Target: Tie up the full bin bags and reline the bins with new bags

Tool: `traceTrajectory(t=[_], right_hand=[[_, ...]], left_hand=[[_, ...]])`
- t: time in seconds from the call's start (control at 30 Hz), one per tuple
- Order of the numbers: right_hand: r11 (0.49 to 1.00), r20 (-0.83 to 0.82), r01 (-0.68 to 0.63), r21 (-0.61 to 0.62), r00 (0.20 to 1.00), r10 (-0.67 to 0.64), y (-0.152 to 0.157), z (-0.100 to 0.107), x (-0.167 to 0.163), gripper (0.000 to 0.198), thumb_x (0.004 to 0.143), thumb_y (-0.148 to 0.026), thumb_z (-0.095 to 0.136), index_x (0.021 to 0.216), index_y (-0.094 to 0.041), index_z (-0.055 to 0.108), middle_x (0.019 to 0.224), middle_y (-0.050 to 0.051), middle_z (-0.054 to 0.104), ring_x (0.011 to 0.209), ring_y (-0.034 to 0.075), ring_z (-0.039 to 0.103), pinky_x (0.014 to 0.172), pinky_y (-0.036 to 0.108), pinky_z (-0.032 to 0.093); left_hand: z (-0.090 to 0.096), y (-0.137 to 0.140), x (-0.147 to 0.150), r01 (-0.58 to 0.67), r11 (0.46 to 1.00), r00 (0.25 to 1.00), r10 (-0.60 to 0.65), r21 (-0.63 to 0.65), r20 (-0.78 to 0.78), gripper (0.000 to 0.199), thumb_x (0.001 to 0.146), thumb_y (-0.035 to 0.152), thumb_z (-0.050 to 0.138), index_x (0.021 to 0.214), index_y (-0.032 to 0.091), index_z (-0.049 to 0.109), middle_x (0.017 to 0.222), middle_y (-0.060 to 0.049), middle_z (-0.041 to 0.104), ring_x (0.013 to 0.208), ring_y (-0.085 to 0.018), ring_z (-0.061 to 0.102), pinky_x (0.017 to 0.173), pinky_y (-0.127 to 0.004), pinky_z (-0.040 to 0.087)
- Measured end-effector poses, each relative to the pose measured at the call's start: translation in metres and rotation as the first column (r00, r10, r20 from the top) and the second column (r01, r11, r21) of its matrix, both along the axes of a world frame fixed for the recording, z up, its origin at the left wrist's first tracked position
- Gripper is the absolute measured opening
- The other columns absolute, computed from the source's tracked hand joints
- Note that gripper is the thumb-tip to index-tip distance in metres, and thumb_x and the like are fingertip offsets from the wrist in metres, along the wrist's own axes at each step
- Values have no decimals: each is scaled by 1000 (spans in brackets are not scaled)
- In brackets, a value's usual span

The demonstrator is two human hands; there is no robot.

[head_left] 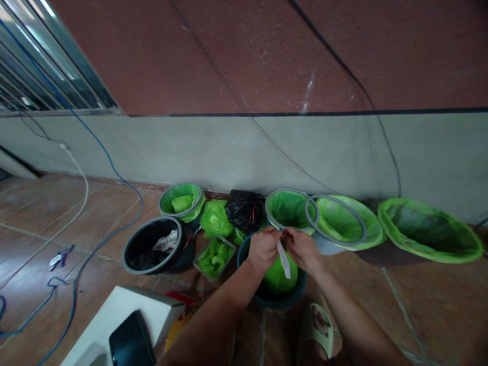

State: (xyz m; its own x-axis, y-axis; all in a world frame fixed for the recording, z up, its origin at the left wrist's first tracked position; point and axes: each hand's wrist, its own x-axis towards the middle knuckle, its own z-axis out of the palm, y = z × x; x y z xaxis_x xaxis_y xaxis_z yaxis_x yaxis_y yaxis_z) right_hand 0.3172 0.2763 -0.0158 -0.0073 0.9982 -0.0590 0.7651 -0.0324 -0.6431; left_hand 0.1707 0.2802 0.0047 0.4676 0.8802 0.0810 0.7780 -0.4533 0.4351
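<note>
My left hand (264,248) and my right hand (304,249) meet above a dark blue bin (282,304), both with fingers pinched together. A white strip (283,261), perhaps a drawstring, hangs down from between them. Below it a bright green plastic bag (278,280) bulges inside the bin. My fingers hide the top of the bag, so I cannot see how the strip joins it. Just behind my hands stands a grey-rimmed bin (288,191) lined with green plastic.
To the right are a green-lined bin with a tilted grey ring (365,238) and a wide green-lined bin (385,223). Leftward sit a black-lined bin (131,243), a tied black bag (242,209) and a clear box (221,267). A phone (131,338) rests on a white box (118,305).
</note>
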Motion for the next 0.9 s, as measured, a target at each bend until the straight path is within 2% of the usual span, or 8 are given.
traceTrajectory(t=[0.13,0.23,0.3,0.43,0.53,0.63,0.8,0.9], right_hand=[[987,151,-8,160,988,-16,0,7,-2,24,87,-25,40,87,-19,63,98,9,64,80,18,62,71,29,43],[989,9,44,138,999,-45,1,10,0,27,86,-27,38,81,-19,62,97,10,64,85,19,61,78,31,43],[995,-189,100,27,978,-93,1,8,2,30,86,-33,38,74,-19,62,90,9,66,88,21,61,79,33,44],[955,-626,160,-249,726,-285,0,6,5,35,78,-51,53,77,-18,65,84,7,70,82,21,62,72,32,46],[948,-750,142,-286,583,-313,-1,9,5,43,70,-61,66,72,-18,63,77,6,69,74,18,61,70,30,47],[968,-725,141,-210,642,-251,1,12,7,48,67,-66,69,73,-19,61,74,4,67,73,17,61,72,30,48],[979,-612,-40,-199,785,-92,5,10,15,43,64,-47,74,94,-18,61,77,3,70,68,16,60,64,28,45],[986,-370,-47,-161,929,-16,4,14,19,27,74,-34,62,96,-19,63,71,1,68,60,15,57,58,27,40]], left_hand=[[-2,0,-1,-44,999,998,44,12,42,15,89,19,52,85,19,67,82,-3,64,79,-16,61,66,-25,42],[-5,0,-1,-71,997,989,70,10,131,17,89,19,53,80,20,67,77,-2,63,76,-15,60,66,-24,41],[-8,0,-1,-91,996,976,89,2,199,18,90,21,54,79,19,68,75,-1,63,73,-14,60,66,-24,41],[-11,-1,0,-99,995,947,98,-15,307,18,88,22,55,79,18,70,75,-2,65,70,-13,59,66,-23,41],[-9,-2,1,-94,995,936,103,-44,336,20,88,21,54,77,18,71,75,-2,66,69,-13,59,66,-23,42],[-8,-3,1,-112,992,935,125,-59,333,20,88,21,54,76,18,71,75,-2,67,70,-13,60,68,-23,44],[-11,-1,-1,-116,992,933,129,-58,337,18,86,18,55,80,18,72,79,-3,69,74,-13,61,70,-23,45],[-10,-1,-3,-124,989,934,143,-79,326,17,86,19,57,81,19,73,80,-3,70,73,-13,62,69,-22,45]])
